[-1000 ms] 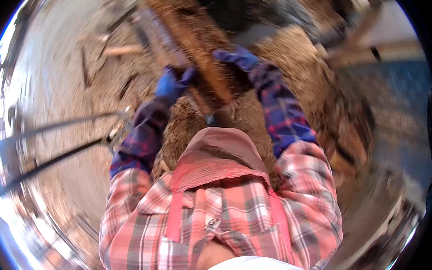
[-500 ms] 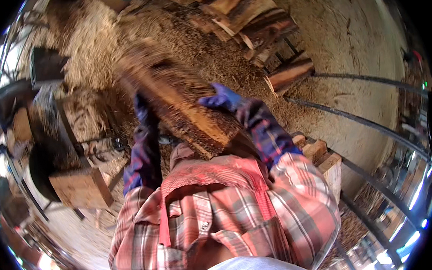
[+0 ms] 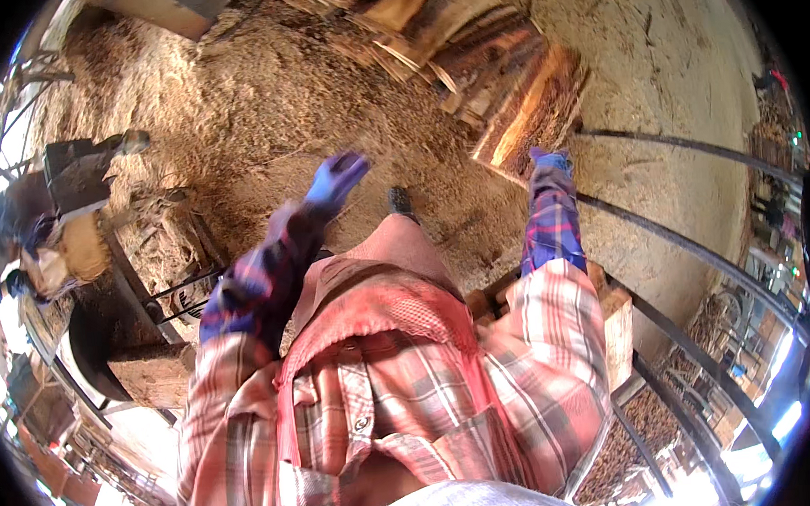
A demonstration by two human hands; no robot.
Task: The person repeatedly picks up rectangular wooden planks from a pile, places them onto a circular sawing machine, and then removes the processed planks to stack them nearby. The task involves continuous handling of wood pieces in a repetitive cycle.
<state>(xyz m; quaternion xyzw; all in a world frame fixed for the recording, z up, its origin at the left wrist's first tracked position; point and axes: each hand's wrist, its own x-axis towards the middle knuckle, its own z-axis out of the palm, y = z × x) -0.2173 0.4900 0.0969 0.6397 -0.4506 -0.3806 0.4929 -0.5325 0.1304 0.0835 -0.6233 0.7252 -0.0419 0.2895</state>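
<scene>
A rough slab of wood with bark-dark sides and a bright orange-brown streak (image 3: 528,111) lies at the right end of a row of similar pieces. My right hand (image 3: 551,161), in a blue glove, is at the near end of this slab, its fingers closed against the edge and partly hidden. My left hand (image 3: 335,180), gloved in blue too, is held out over the sawdust-strewn ground with fingers stretched and nothing in them. Both forearms wear dark plaid sleeve covers.
Several split slabs (image 3: 429,13) lie in a row at the far side. Dark metal bars (image 3: 687,211) run off to the right. A wooden block (image 3: 155,374) and machinery (image 3: 80,169) stand at left. Sawdust (image 3: 251,105) covers the ground. More wood (image 3: 617,320) is beside my right elbow.
The slab, held in both hands before my body, has moved right onto the row of pieces. My left hand has let go of it; my right hand has gone right with it.
</scene>
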